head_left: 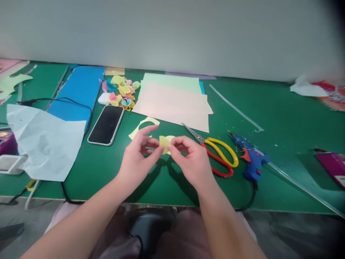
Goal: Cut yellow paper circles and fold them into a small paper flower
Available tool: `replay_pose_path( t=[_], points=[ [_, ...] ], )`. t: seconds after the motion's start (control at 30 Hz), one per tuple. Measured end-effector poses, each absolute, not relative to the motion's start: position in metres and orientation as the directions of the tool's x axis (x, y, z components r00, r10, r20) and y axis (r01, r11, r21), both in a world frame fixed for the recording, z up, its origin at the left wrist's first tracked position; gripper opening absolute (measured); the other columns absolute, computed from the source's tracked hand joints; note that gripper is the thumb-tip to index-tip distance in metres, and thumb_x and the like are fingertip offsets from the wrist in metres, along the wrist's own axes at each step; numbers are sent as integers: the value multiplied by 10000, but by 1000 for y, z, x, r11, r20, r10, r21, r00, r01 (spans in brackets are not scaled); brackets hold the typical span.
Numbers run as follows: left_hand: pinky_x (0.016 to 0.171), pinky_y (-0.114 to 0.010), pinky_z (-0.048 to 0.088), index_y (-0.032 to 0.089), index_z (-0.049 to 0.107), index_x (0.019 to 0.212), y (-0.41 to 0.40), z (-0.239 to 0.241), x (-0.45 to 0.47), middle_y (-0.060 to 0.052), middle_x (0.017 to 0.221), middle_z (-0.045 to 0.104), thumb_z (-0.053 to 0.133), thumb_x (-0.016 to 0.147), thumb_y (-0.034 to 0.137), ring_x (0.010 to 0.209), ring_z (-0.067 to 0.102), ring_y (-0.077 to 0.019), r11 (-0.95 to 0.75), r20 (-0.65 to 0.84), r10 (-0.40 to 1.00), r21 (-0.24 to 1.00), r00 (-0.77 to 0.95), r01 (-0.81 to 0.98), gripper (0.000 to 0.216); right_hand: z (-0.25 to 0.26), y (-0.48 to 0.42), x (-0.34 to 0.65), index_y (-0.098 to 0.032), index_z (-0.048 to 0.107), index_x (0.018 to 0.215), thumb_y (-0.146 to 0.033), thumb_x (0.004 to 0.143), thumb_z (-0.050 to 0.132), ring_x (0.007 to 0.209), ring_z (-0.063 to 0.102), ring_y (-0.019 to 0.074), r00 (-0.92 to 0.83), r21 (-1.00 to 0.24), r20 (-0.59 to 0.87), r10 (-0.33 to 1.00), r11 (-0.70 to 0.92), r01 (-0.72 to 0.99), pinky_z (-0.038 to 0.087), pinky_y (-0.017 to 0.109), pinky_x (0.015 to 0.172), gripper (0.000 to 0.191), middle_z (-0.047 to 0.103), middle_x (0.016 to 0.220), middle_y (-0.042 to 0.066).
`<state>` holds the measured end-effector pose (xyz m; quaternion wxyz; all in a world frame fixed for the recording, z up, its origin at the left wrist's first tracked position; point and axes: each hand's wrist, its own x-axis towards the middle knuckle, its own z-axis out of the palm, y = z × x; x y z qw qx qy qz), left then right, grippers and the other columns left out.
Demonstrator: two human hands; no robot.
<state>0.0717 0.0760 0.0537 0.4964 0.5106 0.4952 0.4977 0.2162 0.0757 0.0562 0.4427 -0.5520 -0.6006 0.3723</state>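
Observation:
Between my two hands is a small yellow paper piece (pixel 163 144), seemingly folded or curved. My left hand (pixel 140 151) pinches its left side between thumb and fingers. On its right edge, the thumb and fingers of my right hand (pixel 191 158) are closed. Just behind it shows a pale yellow round paper (pixel 170 138); whether it is held or lies on the table I cannot tell. A yellow paper scrap (pixel 136 131) with a round hole lies beyond my left hand. Scissors (pixel 215 151) with one red and one yellow handle rest right beside my right hand.
Stacked coloured sheets (pixel 172 104) lie behind my hands, with paper flowers (pixel 121 90) and a phone (pixel 106 125) to their left. A blue glue gun (pixel 252 158) with a long glue stick lies right. White crumpled paper (pixel 51 144) covers the left side of the green table (pixel 283 118).

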Motion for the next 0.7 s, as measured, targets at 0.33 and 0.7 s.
replay_pose_path(
  t=[0.33,0.7],
  points=[
    [645,-206,482,181,665,782,76,54,80,-1,777,665,692,725,304,703,596,-105,95,-100,995,987,-28,-133,138,52,78,216,-193,613,719,-262,751,627,628,593,125,145,-994,89,985,77,82,496,227,586,78,620,676,-14],
    [662,-197,451,173,630,734,72,51,84,32,709,622,702,696,225,671,564,-83,85,-104,992,968,-71,-238,96,56,75,210,-206,583,718,-240,764,591,689,632,160,93,-958,173,980,146,247,508,268,631,57,656,721,0]
  ],
)
